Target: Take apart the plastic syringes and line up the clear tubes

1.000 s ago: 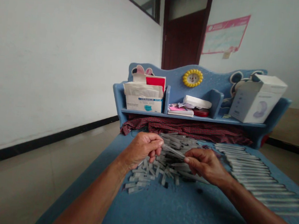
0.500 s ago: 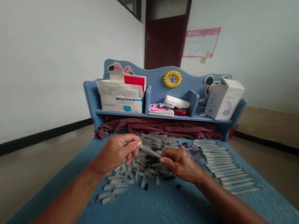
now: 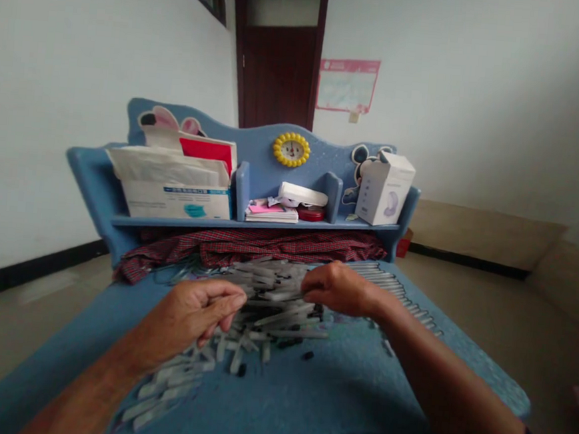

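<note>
Left hand (image 3: 196, 313): fingers pressed together; anything pinched is indistinct.
Right hand (image 3: 339, 288): fingers curled; cannot tell whether gripping.
Tubes (image 3: 284, 315): heaped between the hands; a row (image 3: 394, 285) is partly hidden behind the right forearm (image 3: 428, 368).
Table (image 3: 265, 402): surface shows from heap to curved edge.

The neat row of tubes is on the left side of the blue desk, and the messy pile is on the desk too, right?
Not quite: the neat row of tubes is on the right side of the blue desk, as the head view shows. The messy pile is on it too.
</note>
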Motion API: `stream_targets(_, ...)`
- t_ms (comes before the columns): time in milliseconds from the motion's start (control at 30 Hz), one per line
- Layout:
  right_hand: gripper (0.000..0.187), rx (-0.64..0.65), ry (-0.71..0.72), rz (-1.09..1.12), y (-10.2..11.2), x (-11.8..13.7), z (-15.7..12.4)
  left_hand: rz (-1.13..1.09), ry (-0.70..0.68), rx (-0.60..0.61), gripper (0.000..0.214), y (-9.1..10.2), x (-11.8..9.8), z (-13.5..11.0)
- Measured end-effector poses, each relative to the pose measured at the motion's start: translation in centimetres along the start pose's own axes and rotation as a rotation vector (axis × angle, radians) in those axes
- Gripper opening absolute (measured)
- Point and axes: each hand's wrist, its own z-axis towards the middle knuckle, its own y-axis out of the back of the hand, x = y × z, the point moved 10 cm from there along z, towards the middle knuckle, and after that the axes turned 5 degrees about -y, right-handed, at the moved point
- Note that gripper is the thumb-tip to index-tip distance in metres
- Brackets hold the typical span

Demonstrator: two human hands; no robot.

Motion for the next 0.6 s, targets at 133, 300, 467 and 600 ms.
stream_targets(133,0.013,0.055,-0.233,-0.301,1.1,-7.9,-2.8,0.145,0.007,0.065,0.035,-0.6,-0.2,-0.2)
stream_targets(300,0.018,0.056,-0.398,-0.435,0.6,-15.0,-7.5,0.236,-0.03,0.132,0.03,-1.6,-1.5,-0.5)
stream_targets(467,0.02,0.063,-0.411,-0.491,-0.8,-17.3,-9.0,0.276,-0.037,0.146,0.03,-1.7,-1.5,-0.3)
stream_targets(600,0.02,0.059,-0.403,-0.508,-1.6,-17.6,-8.8,0.312,-0.031,0.134,0.031,-1.5,-1.4,-0.3)
